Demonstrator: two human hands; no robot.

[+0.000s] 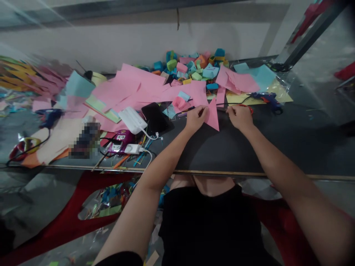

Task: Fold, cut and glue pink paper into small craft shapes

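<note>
Dark tabletop [222,147], pink triangular paper [212,116], creased

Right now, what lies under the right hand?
A red curved piece shows just beyond the right hand on the dark table; the hand covers the rest, so its kind cannot be told. The left hand pinches a pink paper triangle.
</note>
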